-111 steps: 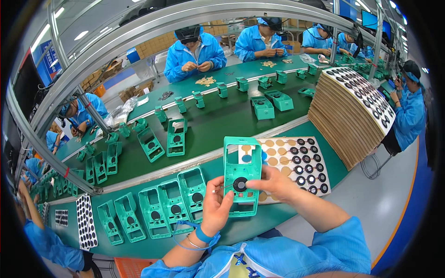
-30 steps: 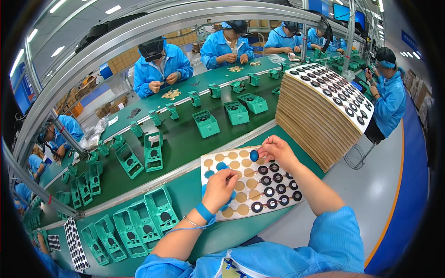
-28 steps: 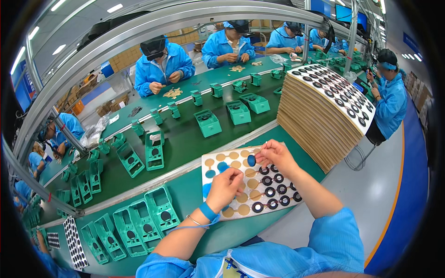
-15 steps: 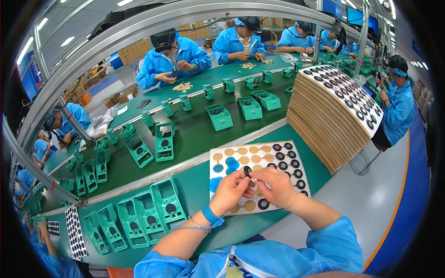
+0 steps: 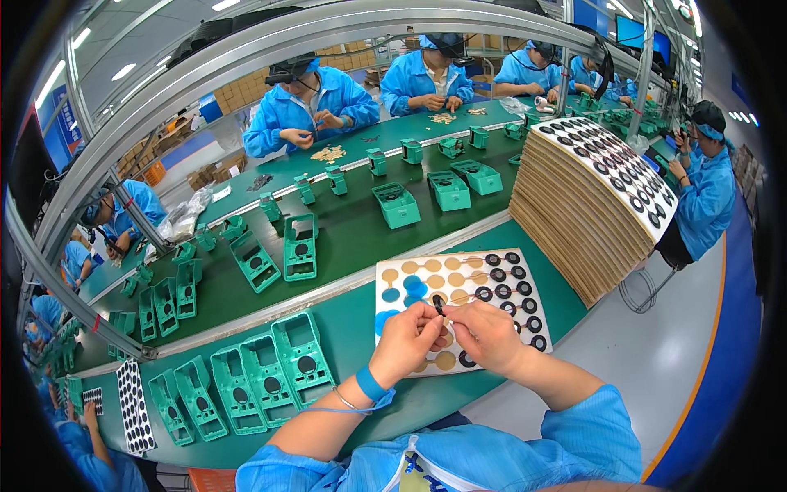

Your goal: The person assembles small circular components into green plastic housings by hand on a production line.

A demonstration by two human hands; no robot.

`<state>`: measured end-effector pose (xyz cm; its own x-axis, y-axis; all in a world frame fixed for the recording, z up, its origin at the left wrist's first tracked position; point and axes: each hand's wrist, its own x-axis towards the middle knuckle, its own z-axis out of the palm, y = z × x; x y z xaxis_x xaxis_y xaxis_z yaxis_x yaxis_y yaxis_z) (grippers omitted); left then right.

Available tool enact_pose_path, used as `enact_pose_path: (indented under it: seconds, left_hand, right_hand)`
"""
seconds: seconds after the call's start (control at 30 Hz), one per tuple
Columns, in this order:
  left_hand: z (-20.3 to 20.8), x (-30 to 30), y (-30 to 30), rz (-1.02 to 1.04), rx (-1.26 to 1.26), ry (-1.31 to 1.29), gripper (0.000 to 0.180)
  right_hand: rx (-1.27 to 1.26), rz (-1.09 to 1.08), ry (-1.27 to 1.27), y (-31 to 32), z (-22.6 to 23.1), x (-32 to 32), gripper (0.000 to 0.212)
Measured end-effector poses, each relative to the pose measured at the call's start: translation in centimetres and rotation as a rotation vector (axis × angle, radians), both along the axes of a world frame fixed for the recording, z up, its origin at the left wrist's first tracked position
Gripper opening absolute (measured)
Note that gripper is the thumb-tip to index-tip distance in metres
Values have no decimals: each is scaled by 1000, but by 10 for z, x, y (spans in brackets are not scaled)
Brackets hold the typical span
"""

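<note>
Between my hands, a small black round disc (image 5: 438, 304) is held up on its edge over a white sheet (image 5: 525, 261). My left hand (image 5: 407, 334) is closed, its thumb and fingertips pinching the disc. Close against it, my right hand (image 5: 490, 331) is pinched too; a tiny whitish bit shows at its fingertips, too small to name. Black ring-shaped discs (image 5: 502, 293) with thin reddish wires fill the sheet's right side. Tan round spots (image 5: 432, 266) and blue round films (image 5: 415, 286) lie on its left part.
A tall stack of brown boards (image 5: 566, 217) topped by a disc sheet stands to the right. Green plastic housings (image 5: 270, 385) line the bench at left; more green housings (image 5: 301, 248) sit on the belt beyond a metal rail. Co-workers in blue (image 5: 311, 107) work across.
The belt's green housings have shifted slightly right. My hands stay pinched together over the sheet, and the black disc has turned a little more upright. The view has shifted slightly.
</note>
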<state>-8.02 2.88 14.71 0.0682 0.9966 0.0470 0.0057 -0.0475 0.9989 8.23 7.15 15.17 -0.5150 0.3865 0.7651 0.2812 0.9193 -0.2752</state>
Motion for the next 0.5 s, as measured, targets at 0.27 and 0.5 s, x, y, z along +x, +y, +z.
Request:
enact_pose_path:
  seconds: [0.27, 0.5]
  left_hand:
    - [-1, -4, -5, 63, 17, 131, 10]
    - [-6, -10, -7, 97, 123, 305, 8]
  right_hand:
    - [42, 7, 7, -8, 1, -6, 24]
    - [-187, -10, -31, -12, -3, -3, 20]
